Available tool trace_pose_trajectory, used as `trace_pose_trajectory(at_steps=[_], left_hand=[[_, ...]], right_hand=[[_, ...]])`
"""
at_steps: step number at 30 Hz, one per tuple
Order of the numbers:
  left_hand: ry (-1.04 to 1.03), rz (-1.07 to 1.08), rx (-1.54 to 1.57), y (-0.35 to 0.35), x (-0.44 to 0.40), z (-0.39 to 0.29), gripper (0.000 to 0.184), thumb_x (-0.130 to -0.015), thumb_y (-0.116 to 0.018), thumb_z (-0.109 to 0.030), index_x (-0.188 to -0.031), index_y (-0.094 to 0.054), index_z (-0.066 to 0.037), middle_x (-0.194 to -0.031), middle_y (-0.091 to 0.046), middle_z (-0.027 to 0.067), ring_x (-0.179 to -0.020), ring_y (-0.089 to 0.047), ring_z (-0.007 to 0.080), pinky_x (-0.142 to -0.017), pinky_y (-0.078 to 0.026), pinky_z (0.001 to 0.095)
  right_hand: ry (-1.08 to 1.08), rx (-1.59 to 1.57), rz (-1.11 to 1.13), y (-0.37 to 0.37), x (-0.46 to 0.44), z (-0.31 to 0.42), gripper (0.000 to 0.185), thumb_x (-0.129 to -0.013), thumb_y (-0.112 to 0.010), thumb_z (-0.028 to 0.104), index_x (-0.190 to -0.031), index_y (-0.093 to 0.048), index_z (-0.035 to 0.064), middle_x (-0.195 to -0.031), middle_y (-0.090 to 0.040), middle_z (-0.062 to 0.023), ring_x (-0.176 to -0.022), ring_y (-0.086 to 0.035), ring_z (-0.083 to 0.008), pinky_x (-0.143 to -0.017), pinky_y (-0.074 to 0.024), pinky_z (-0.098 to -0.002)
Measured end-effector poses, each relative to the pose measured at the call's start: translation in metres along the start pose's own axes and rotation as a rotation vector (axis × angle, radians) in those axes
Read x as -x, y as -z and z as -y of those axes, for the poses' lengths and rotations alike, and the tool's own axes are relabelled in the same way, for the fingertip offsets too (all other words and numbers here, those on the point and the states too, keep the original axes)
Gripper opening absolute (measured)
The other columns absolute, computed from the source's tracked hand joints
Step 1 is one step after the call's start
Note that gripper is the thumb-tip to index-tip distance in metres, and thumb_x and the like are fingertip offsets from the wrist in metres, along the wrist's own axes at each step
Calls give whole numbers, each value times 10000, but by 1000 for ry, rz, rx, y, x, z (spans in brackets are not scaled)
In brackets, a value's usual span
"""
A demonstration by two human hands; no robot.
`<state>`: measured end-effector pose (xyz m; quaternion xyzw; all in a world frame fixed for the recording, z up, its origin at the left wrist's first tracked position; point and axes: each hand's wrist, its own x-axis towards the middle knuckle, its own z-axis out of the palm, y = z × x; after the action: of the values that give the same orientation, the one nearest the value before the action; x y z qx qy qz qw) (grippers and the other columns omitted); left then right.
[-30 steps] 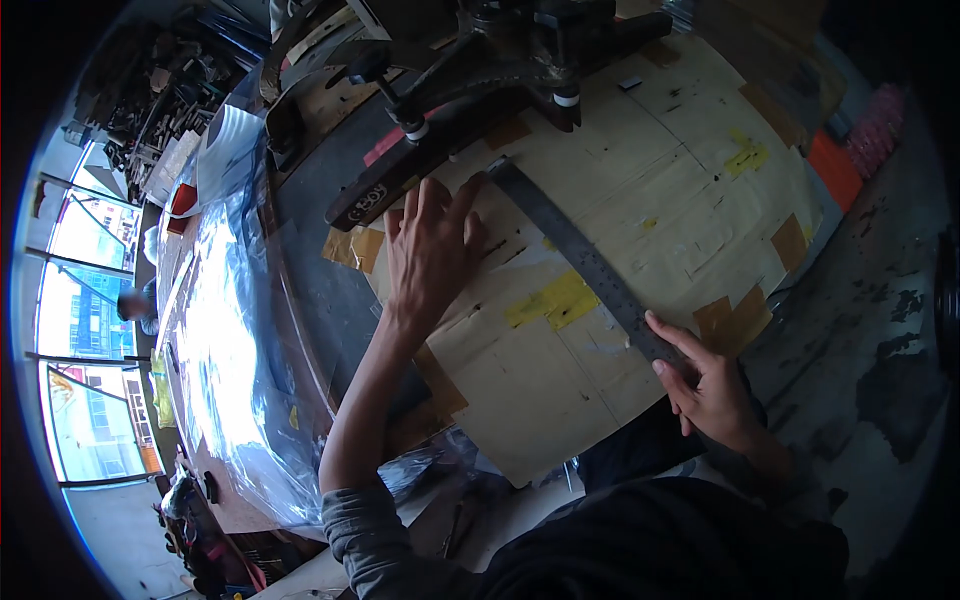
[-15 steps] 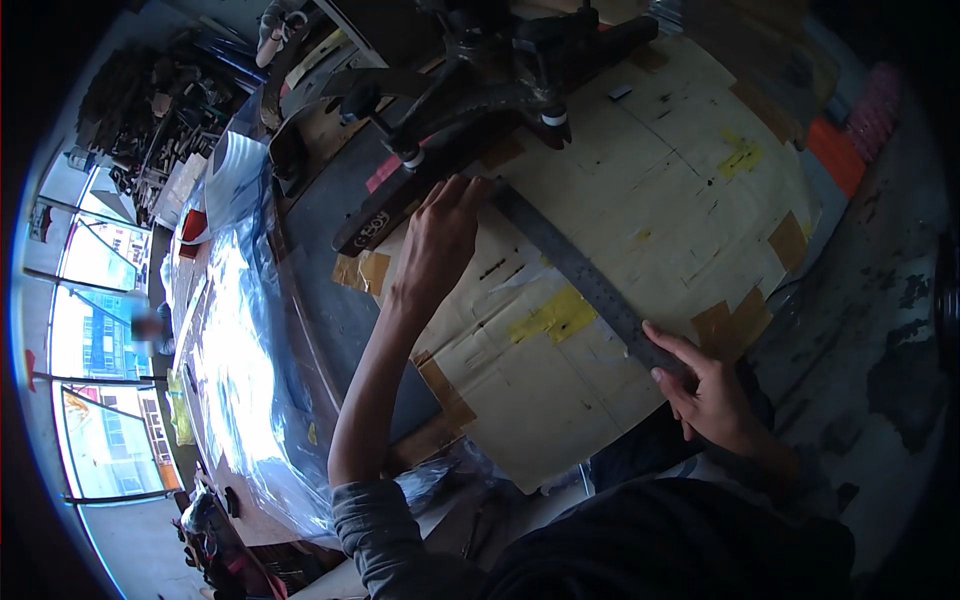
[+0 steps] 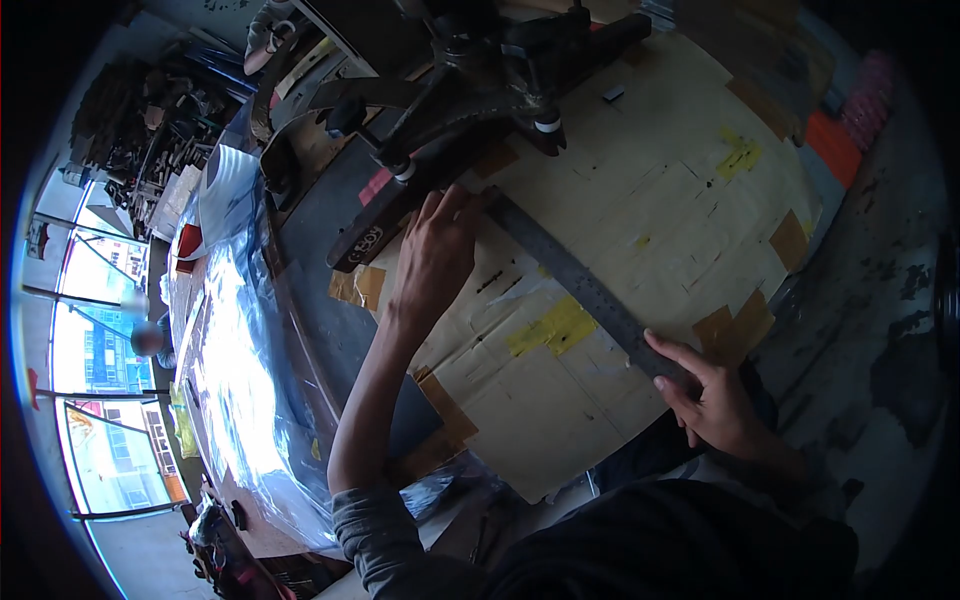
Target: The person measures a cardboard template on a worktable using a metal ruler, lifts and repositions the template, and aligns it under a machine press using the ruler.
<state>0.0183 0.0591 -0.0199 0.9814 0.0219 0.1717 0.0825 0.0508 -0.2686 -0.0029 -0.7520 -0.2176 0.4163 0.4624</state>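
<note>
A dark metal ruler (image 3: 575, 275) lies slantwise across a large cream sheet (image 3: 640, 170), which has brown tape at its edges and yellow patches. At the ruler's lower right end, my right hand (image 3: 715, 400) grips it between thumb and fingers. My left hand (image 3: 438, 250) is at the upper left end, its fingers bent together beside the dark bar (image 3: 385, 225) with pale lettering. Whatever its fingertips press or hold is hidden. A small blade-like piece (image 3: 613, 94) rests near the sheet's top.
A black clamp frame (image 3: 470, 100) stands over the sheet's upper edge. Shiny clear plastic (image 3: 235, 350) covers the surface at the left. Piled scraps (image 3: 130, 120) are at the upper left. One person (image 3: 150, 340) is by the windows; another's arm (image 3: 268, 35) shows at the top.
The fingers of my left hand have drawn together and moved to the bar by the ruler's upper end. My right hand keeps its grip. The view has shifted slightly.
</note>
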Motion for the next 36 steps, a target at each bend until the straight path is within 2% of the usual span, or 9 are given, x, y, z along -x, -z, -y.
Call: trace_pose_trajectory(at_steps=[7,10,19,22,25,28,31,36], left_hand=[[-45,-9,-34,-1,0,3,413,-743,-527,47,-1131,-621,-59,-995,-541,68,-914,-529,236,-851,-464,373],[-57,-14,-49,-2,0,4,417,-744,-542,39,-1140,-617,-66,-987,-540,57,-916,-529,225,-844,-458,369],[-75,-14,-147,-1,1,0,471,-691,-677,-92,-1156,-610,-113,-1033,-534,33,-945,-527,207,-798,-437,345],[-121,-107,-238,3,-1,-5,487,-676,-626,-21,-1158,-599,-88,-1046,-523,75,-936,-532,242,-777,-437,362],[-54,5,-117,0,1,0,497,-680,-618,-17,-1172,-595,-90,-1067,-515,80,-961,-525,245,-797,-436,374],[-66,4,-101,-2,1,1,489,-688,-610,-20,-1171,-596,-92,-1066,-522,76,-975,-532,245,-813,-449,380],[-104,-35,-167,1,0,-3,453,-718,-581,-33,-1168,-597,-76,-1015,-543,55,-949,-552,216,-801,-455,347],[-69,-52,-134,1,3,-6,451,-718,-561,-33,-1165,-599,-79,-1006,-539,57,-966,-554,228,-815,-474,365]], right_hand=[[0,-14,-6,-1,-1,1,435,-915,-554,71,-1341,-473,102,-1114,-642,-80,-443,-497,-39,-409,-448,-208],[-9,-21,0,0,-1,2,433,-911,-556,61,-1335,-479,95,-1132,-637,-83,-445,-498,-37,-408,-445,-207],[0,-27,-22,-2,-1,-1,441,-903,-566,57,-1334,-484,98,-1143,-636,-81,-442,-493,-35,-408,-440,-210],[-37,-23,-1,0,0,1,447,-903,-572,67,-1339,-481,105,-1112,-648,-77,-433,-486,-37,-411,-442,-211],[-27,-20,-5,0,0,1,452,-907,-571,84,-1348,-475,119,-1076,-661,-75,-428,-483,-40,-418,-449,-216],[-33,-17,7,0,1,2,451,-917,-561,101,-1357,-467,132,-1068,-664,-80,-426,-488,-45,-425,-457,-223],[-28,-6,7,0,1,3,452,-923,-553,113,-1364,-459,138,-1058,-666,-86,-424,-493,-51,-434,-468,-230],[-25,6,16,2,4,2,451,-923,-548,108,-1365,-455,126,-1035,-669,-98,-428,-500,-52,-415,-464,-232]])
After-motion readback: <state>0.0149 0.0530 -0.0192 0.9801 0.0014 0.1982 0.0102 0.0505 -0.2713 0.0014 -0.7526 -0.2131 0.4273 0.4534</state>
